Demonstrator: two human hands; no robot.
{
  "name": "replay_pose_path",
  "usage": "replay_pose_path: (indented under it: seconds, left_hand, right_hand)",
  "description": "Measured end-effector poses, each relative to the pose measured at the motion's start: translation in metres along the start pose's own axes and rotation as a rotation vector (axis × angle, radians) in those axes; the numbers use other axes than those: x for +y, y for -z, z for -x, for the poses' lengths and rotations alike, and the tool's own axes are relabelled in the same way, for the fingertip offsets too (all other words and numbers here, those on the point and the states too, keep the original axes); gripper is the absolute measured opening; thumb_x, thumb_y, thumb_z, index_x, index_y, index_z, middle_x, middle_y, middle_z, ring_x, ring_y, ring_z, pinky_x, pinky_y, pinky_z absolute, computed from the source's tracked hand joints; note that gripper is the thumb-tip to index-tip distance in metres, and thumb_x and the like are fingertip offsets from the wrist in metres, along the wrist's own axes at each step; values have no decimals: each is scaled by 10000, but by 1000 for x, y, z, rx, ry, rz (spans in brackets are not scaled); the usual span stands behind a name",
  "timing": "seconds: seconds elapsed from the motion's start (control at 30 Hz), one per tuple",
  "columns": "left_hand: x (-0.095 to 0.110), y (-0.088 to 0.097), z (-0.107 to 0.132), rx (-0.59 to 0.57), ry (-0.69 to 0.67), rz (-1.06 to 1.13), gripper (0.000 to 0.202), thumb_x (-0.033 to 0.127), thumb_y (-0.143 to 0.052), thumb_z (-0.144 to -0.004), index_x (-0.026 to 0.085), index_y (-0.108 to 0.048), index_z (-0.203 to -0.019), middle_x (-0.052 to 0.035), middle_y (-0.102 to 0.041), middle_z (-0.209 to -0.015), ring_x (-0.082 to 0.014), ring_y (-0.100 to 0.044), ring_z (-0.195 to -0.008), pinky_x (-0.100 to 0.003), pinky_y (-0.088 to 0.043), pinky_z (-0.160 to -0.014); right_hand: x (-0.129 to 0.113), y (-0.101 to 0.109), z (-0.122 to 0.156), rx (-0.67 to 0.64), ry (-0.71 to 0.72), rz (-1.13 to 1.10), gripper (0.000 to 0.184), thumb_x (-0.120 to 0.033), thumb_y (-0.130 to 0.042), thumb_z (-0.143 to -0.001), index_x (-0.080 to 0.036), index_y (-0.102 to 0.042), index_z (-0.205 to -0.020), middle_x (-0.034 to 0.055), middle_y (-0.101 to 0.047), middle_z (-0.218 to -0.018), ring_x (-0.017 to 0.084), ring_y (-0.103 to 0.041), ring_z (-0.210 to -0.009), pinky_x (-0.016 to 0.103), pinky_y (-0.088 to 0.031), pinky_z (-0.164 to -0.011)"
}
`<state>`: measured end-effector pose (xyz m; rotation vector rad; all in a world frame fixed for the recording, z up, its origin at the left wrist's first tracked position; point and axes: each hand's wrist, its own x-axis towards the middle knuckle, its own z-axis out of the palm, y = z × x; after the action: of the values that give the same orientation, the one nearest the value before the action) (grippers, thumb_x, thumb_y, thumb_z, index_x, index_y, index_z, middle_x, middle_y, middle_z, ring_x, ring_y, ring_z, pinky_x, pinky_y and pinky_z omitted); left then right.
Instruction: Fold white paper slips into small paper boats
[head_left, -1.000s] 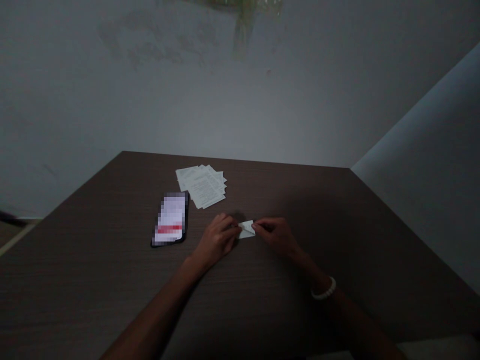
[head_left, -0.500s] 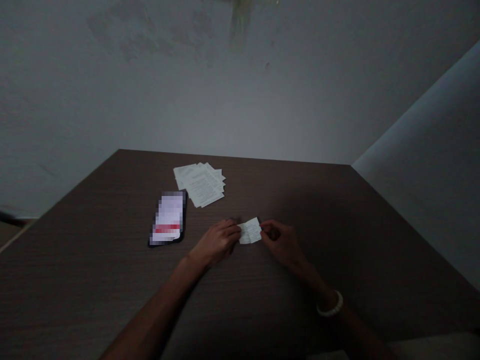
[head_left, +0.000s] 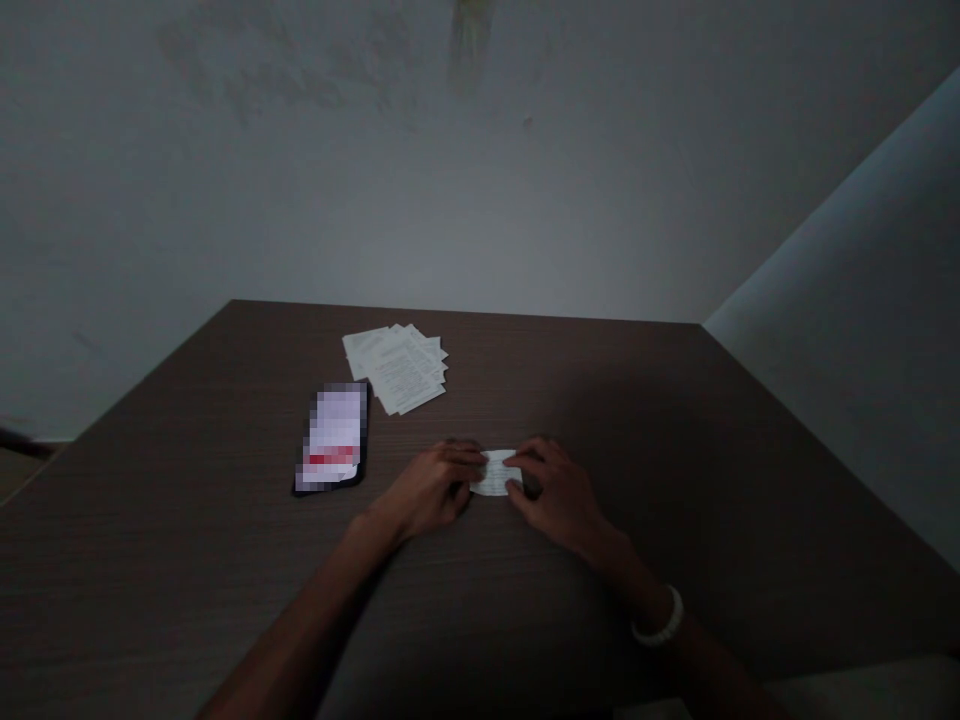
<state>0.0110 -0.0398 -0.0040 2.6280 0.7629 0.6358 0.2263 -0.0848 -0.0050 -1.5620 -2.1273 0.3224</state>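
Note:
A small white paper slip [head_left: 495,473] with lines of print lies on the dark table between my hands, its face bowed slightly. My left hand [head_left: 439,485] holds its left end, fingers over the top and thumb at the lower edge. At the right end, my right hand [head_left: 561,498] grips the slip with fingertips on the upper part and thumb on the lower part. My fingers cover both ends of the paper. A pale bracelet [head_left: 664,620] circles my right wrist.
Left of my hands lies a phone [head_left: 332,440] with a lit, pixelated screen. Behind it, several printed paper sheets [head_left: 401,365] form a loose fanned pile. The brown wood-grain table [head_left: 525,360] meets a grey stained wall [head_left: 585,200] at the back.
The slip has turned from a tilt to nearly level, and its crease shows less. My right fingers have spread from a pinch at its corner to grip above and below.

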Motion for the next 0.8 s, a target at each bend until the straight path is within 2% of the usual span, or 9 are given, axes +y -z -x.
replay_pose_path:
  seconds: [0.17, 0.33, 0.6, 0.8]
  left_hand:
    - [-4, 1, 1, -1, 34, 106, 245, 28, -536, -728, 178, -697, -837, -64, -679, -1109, -216, -573, -1131, -374, -460, -997]
    - [-8, 4, 4, -4, 67, 109, 193, 59, -577, -726, 187, -713, -773, -60, -646, -1153, -223, -547, -1153, -375, -460, -984]
    - [-7, 5, 5, 0, 81, 111, 189, 65, -603, -720, 195, -718, -794, -57, -663, -1125, -230, -557, -1137, -393, -452, -995]
    - [-6, 6, 6, -43, 104, 92, 113, 176, -659, -774, 224, -737, -840, -50, -668, -1129, -247, -573, -1107, -444, -441, -982]
  right_hand:
    - [4, -2, 0, -24, 117, 28, 225, -221, -603, -840, -242, -694, -1045, 49, -624, -1110, 208, -553, -1012, 368, -466, -913]
    - [9, -6, 1, 6, 122, 28, 213, -233, -617, -847, -252, -695, -1044, 46, -629, -1119, 217, -558, -1012, 391, -464, -916]
    - [11, -7, 0, 59, 120, -16, 145, -220, -641, -847, -237, -702, -977, 45, -630, -1048, 207, -551, -980, 358, -473, -869]
    - [7, -6, 0, 47, 121, -32, 113, -202, -621, -856, -232, -707, -924, 32, -641, -986, 194, -551, -932, 348, -466, -854]
